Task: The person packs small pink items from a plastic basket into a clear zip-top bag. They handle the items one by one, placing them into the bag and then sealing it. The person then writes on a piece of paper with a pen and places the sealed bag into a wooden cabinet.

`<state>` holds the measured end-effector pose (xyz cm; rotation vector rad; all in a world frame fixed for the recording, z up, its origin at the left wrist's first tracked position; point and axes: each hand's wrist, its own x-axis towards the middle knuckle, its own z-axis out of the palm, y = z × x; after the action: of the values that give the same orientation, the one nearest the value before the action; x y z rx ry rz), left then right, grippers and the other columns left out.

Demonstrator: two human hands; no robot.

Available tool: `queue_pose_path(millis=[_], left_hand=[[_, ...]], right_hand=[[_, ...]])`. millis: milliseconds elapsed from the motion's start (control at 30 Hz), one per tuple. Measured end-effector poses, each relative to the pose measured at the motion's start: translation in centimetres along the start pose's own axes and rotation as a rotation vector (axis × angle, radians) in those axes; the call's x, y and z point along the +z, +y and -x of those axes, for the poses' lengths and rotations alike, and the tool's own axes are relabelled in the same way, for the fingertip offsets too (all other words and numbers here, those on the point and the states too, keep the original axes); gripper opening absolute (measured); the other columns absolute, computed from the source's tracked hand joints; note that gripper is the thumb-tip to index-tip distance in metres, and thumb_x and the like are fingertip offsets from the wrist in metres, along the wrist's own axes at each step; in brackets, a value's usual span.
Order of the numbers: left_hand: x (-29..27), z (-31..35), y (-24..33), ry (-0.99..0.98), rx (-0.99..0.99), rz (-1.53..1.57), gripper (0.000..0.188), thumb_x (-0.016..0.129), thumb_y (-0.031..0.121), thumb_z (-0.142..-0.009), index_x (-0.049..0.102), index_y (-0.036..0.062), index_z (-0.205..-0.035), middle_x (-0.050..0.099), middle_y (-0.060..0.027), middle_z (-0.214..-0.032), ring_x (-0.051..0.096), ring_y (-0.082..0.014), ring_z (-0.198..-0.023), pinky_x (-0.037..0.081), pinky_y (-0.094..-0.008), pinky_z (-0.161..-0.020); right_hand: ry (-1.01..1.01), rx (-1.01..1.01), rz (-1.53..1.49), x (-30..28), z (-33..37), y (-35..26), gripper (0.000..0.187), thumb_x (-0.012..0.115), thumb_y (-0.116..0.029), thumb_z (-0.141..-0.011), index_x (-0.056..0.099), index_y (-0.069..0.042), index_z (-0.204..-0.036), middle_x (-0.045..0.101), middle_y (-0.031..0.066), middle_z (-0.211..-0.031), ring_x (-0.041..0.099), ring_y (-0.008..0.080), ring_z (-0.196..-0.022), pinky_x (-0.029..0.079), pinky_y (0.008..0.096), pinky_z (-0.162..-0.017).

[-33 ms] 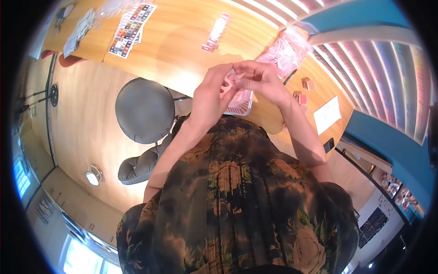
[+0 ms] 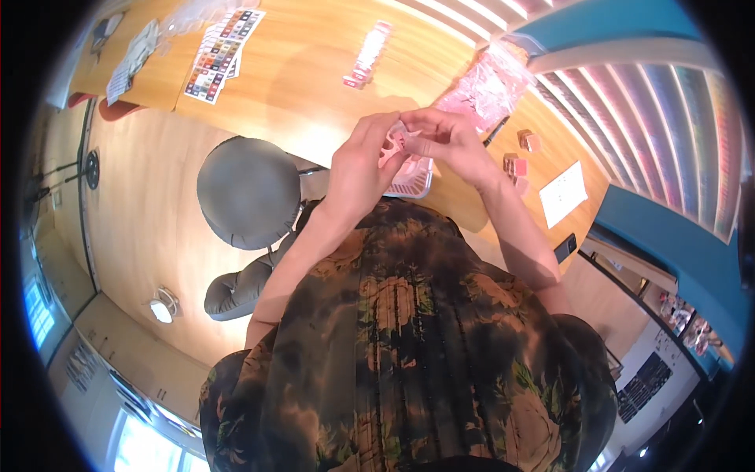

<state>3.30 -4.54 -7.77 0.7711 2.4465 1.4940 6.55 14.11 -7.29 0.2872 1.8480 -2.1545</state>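
Near the table's front edge, my left hand and my right hand meet over a small pink-and-white piece with red marks. What kind of thing it is, I cannot make out. The left fingers curl round its far side, with the left thumb on the near side. My right thumb and fingers pinch at its right edge. Directly below the hands sits a pale pink plastic basket with a slotted wall, partly covered by them. Its contents are mostly hidden.
Beyond the hands lies a row of small pink-and-white pieces. A clear bag of pink items, a dark pen, small blocks and a white card are to the right. A colour chart lies far left; a grey stool stands left.
My right thumb and fingers have shifted slightly at the edge of the pink-and-white piece. Both hands still hold it over the basket, and the whole view has moved a little.
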Motion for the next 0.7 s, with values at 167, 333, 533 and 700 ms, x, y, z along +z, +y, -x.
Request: queue_pose_path(millis=[167, 333, 533, 700], left_hand=[[0.3, -0.4, 1.5, -0.131, 0.164, -0.079, 0.050, 0.077, 0.002, -0.077, 0.058, 0.0041, -0.123, 0.065, -0.0145, -0.101, 0.068, -0.0276, -0.081, 0.056, -0.0350, -0.070], [1.2, 1.2, 1.7, -0.285, 0.084, -0.062, 0.049, 0.077, 0.000, -0.074, 0.060, 0.0020, -0.119, 0.067, -0.0172, -0.102, 0.069, -0.0321, -0.087, 0.056, -0.0373, -0.074], [1.1, 2.5, 2.3, -0.313, 0.213, 0.112, 0.055, 0.078, -0.003, -0.071, 0.060, 0.0018, -0.123, 0.068, -0.0166, -0.105, 0.070, -0.0300, -0.093, 0.057, -0.0354, -0.078], [0.1, 2.3, 2.3, -0.326, 0.106, 0.230, 0.057, 0.081, -0.001, -0.071, 0.062, 0.0028, -0.124, 0.070, -0.0126, -0.103, 0.068, -0.0206, -0.091, 0.055, -0.0308, -0.078]], right_hand=[[0.126, 0.056, -0.147, 0.9, 3.3, 0.7, 0.030, 0.067, -0.009, -0.094, 0.063, 0.004, -0.120, 0.070, 0.0070, -0.099, 0.067, 0.0124, -0.090, 0.054, 0.0269, -0.079], [0.218, 0.102, 0.016, 2.1, 5.8, 1.8, 0.027, 0.066, -0.013, -0.095, 0.065, 0.006, -0.114, 0.070, 0.0080, -0.099, 0.066, 0.0115, -0.086, 0.054, 0.0262, -0.075], [0.132, 0.007, 0.138, 1.3, 8.7, 1.2, 0.026, 0.064, -0.011, -0.095, 0.064, 0.007, -0.113, 0.070, 0.0095, -0.099, 0.064, 0.0099, -0.083, 0.053, 0.0261, -0.073], [0.139, 0.013, -0.197, -0.5, 9.4, 2.7, 0.024, 0.054, -0.009, -0.099, 0.062, 0.006, -0.117, 0.070, 0.0114, -0.100, 0.070, 0.0166, -0.081, 0.057, 0.0291, -0.075]])
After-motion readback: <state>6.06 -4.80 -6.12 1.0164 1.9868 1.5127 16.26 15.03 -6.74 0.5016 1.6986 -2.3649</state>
